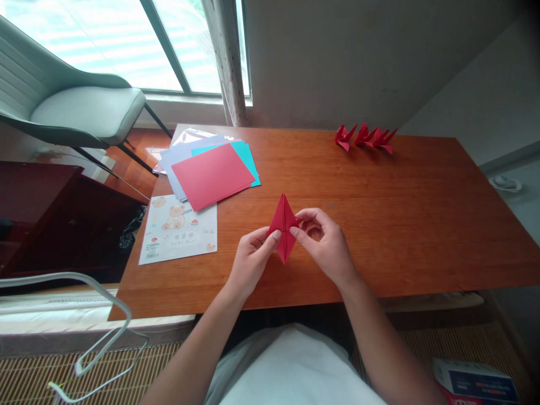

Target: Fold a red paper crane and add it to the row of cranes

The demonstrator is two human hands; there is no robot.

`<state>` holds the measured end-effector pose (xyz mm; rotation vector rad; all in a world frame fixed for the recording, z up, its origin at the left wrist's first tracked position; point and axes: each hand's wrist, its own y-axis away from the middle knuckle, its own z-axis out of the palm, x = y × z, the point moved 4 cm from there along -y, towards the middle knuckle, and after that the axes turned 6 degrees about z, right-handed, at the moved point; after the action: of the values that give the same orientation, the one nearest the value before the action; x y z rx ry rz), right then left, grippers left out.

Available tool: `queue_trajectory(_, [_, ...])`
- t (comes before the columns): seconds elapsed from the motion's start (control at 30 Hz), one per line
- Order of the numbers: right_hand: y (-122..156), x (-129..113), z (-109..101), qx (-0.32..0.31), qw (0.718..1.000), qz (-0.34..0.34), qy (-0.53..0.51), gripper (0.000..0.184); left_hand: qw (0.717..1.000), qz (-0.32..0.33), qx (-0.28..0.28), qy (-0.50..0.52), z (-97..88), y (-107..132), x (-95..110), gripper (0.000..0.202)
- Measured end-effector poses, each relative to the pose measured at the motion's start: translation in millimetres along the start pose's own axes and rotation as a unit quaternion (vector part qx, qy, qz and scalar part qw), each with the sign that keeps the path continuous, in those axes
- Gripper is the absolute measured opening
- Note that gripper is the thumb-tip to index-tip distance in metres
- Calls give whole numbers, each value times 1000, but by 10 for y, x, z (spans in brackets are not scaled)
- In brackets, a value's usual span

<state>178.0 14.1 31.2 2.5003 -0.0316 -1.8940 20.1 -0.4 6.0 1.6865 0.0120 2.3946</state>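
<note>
A red paper folded into a narrow diamond shape [284, 222] is held just above the wooden table [400, 225] near its front edge. My left hand [250, 261] pinches its left corner with thumb and fingers closed. My right hand [324, 244] pinches its right corner the same way. Three finished red paper cranes [365, 137] stand in a row at the table's far side.
A stack of coloured sheets with a red one on top [211, 174] lies at the table's left, beside a printed packaging sheet with bear pictures [179, 230]. A grey chair [80, 109] stands by the window. A white cable [97, 337] lies on the floor mat at the left.
</note>
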Motion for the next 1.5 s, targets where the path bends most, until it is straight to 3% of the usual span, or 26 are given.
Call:
queue_trajectory(0.07, [-7, 62, 28, -18, 998, 33, -46, 24, 1000, 4, 0, -7, 5, -2, 11, 29])
queue_trajectory(0.23, [-4, 138, 66, -46, 987, 75, -133, 19, 999, 6, -13, -49, 40, -4, 26, 23])
queue_trajectory(0.4, [-31, 87, 82, -111, 983, 79, -119, 27, 997, 5, -45, -56, 51, 2, -3, 19])
queue_trajectory(0.5, [-74, 42, 118, -138, 978, 88, -130, 20, 995, -11, -77, -67, 63, -1, -13, 20])
queue_trajectory(0.73, [-177, -15, 101, -65, 988, 66, -121, 25, 994, -61, -70, -54, 50, -6, 4, 26])
queue_trajectory(1.03, [-307, 74, -27, 52, 984, 66, -155, 27, 993, -60, -71, -75, 52, 6, -7, 28])
queue_trajectory(1.23, [-280, 205, -187, 44, 976, 89, -194, 16, 989, -28, -30, -142, -93, -28, 136, 32])
queue_trajectory(1.33, [-245, 317, -250, 18, 987, 92, -128, 18, 952, 40, 1, -304, -181, -102, 235, 34])
queue_trajectory(1.4, [-225, 360, -272, 20, 996, 69, -48, 17, 879, 95, 20, -466, -197, -151, 276, 29])
queue_trajectory(1.5, [-206, 357, -265, 34, 996, 4, 85, 12, 741, 188, 42, -643, -147, -186, 287, 16])
